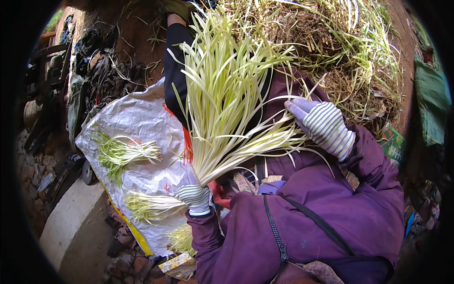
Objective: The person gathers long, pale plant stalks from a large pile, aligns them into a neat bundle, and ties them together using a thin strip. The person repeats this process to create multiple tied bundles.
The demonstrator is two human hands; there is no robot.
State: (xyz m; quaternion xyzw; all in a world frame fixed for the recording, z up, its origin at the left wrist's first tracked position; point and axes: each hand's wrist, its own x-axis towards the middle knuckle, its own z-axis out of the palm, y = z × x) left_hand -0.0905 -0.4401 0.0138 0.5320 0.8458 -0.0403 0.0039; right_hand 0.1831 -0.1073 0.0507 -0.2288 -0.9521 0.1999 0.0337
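A large bunch of pale yellow-green blanched chives [222, 90] fans out upward over my lap. My left hand [193, 193], in a striped knitted glove, is closed around the bunch's gathered white lower ends. At the right side of the bunch, my right hand [324, 124] wears a matching glove. Its fingers are bent together on a few leaf strands that splay out sideways; the fingertips partly hide what they pinch. Left of the bunch, a small bundle of chives [130, 154] lies on a white woven sack [161, 102], with a second chive bundle [153, 207] below it.
More chives [182, 239] lie partly behind my left sleeve. A big heap of straw-like stalks and roots [331, 52] fills the upper right. A concrete block [78, 225] stands at lower left. Dark crumpled plastic [101, 71] lies beyond the sack. A green cloth [431, 102] hangs far right.
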